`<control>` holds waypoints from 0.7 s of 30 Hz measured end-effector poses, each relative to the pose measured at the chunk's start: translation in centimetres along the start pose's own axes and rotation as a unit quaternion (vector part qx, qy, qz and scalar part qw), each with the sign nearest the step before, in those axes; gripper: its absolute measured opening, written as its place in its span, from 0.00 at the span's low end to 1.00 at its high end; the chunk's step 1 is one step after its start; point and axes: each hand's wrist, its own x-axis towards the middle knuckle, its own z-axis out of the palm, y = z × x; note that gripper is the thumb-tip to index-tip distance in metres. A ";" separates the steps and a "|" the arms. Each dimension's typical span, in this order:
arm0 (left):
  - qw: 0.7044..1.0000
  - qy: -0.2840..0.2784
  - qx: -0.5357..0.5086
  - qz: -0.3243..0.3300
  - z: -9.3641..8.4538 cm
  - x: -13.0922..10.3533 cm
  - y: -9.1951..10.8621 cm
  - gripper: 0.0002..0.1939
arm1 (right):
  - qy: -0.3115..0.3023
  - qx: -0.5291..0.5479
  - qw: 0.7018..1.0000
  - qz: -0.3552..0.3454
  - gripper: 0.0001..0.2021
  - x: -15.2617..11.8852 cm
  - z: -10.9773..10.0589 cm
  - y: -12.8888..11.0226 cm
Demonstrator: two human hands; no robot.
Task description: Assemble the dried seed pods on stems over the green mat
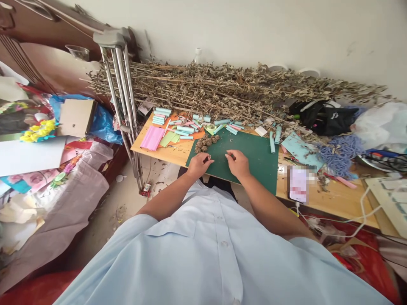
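Head view: the wooden worktop runs crosswise in front of me, and dried stalks lie along its far side, lengthwise from left to right. Nearer me is the green mat, with both my hands at its near part. My left hand is curled, thumb and forefinger close; I can't tell whether something small sits between them. My right hand is half open, fingers bent, with nothing visible in its grasp. The pile of brown clumps lies just beyond my left hand, at the mat's left part. Its long axis slants away from me and to the right, so my left hand is clearly the nearer one. Pale blue paper rolls lie beyond the pile, farther from me.
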 end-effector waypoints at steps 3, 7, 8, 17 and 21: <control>1.000 0.013 -0.004 -0.012 0.0 0.2 -0.1 0.05 | -0.044 -0.008 0.999 0.005 0.16 2.8 0.9 -0.4; 0.999 0.027 -0.006 -0.027 0.0 0.5 -0.1 0.06 | -0.103 -0.044 0.994 0.013 0.22 6.1 2.6 -1.2; 0.999 0.029 -0.007 -0.027 0.0 0.5 0.0 0.07 | -0.111 -0.054 0.992 0.009 0.22 6.7 3.0 -1.4; 1.000 0.020 -0.005 -0.005 0.1 0.5 0.3 0.07 | -0.096 -0.101 0.990 0.006 0.15 8.6 5.3 -2.2; 1.000 0.019 -0.006 -0.005 0.1 0.4 0.2 0.08 | -0.063 -0.057 0.996 -0.019 0.14 8.1 4.7 -2.0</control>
